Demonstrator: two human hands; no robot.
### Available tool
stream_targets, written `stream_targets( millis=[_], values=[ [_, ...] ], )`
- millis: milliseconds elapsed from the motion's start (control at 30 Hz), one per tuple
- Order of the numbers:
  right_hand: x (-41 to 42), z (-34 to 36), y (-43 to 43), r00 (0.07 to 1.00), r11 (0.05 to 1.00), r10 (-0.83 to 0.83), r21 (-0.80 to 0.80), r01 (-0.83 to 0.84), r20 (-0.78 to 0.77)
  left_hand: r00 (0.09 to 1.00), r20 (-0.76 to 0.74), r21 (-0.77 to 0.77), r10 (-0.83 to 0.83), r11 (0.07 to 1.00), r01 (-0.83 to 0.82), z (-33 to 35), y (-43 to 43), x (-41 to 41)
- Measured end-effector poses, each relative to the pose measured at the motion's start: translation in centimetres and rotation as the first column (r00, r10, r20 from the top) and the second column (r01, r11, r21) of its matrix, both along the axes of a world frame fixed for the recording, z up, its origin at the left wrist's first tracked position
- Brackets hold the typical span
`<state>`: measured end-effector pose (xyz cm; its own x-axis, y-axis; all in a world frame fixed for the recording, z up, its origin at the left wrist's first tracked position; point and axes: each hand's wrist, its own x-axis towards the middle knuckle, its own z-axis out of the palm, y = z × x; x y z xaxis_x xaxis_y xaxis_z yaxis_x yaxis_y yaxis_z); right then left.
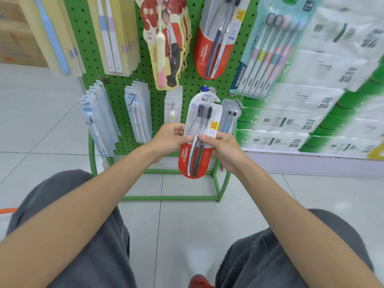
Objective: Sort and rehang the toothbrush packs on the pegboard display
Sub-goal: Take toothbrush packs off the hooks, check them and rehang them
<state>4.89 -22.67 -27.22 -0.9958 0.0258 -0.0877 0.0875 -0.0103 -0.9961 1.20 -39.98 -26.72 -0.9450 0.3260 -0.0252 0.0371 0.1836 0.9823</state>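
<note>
Both hands hold the Colgate pack (202, 119) upright in front of the pegboard's (91, 65) lower row. The left hand (170, 140) pinches its left edge and the right hand (224, 146) pinches the right, thumbs on the front. It is probably light: stiff card backing under a slick clear blister that could dent if squeezed, so the card edges are the better hold. The hang hole at the top is too blurred to make out. A matching pack (216, 38) hangs higher up. A grey pack (230, 117) hangs just beside the held one and the stacked tissue packs (311, 100) crowd the right. The floor (187, 225) leaves room to pull back.
</note>
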Motion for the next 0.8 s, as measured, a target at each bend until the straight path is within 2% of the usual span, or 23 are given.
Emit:
stream_targets(
  millis=[100, 200, 300, 467, 667, 800],
  values=[
    [0.1, 0.2, 0.5, 1.000, 0.997, -0.028, -0.075, 0.027, -0.013, 1.000, -0.012, -0.046, -0.028, 0.999, 0.028, -0.1, 0.6, 0.0],
    [0.0, 0.2, 0.7, 1.000, 0.994, 0.025, -0.104, -0.025, -0.001, 1.000, 0.004, -0.008, -0.014, 1.000, 0.014, 0.0, 0.8, -0.2],
    [0.3, -0.3, 0.2, 0.996, 0.996, 0.078, -0.046, -0.076, 0.046, 0.999, 0.005, 0.081, 0.045, 0.996, -0.045, 0.3, 0.8, -0.2],
    [0.5, -0.7, -0.2, 0.998, 0.999, 0.049, -0.005, -0.049, 0.037, 0.999, -0.004, 0.088, 0.052, 0.995, -0.052, 0.4, 0.7, 0.0],
    [0.9, -0.5, -0.2, 0.979, 0.981, 0.195, -0.016, -0.195, 0.052, 0.993, -0.030, 0.136, 0.110, 0.985, -0.105, 0.6, 0.6, 0.1],
    [1.3, -0.8, -0.6, 0.989, 0.987, 0.143, 0.070, -0.146, 0.034, 0.994, -0.026, 0.150, 0.103, 0.984, -0.098, 0.8, 0.5, 0.4]
  ],
)
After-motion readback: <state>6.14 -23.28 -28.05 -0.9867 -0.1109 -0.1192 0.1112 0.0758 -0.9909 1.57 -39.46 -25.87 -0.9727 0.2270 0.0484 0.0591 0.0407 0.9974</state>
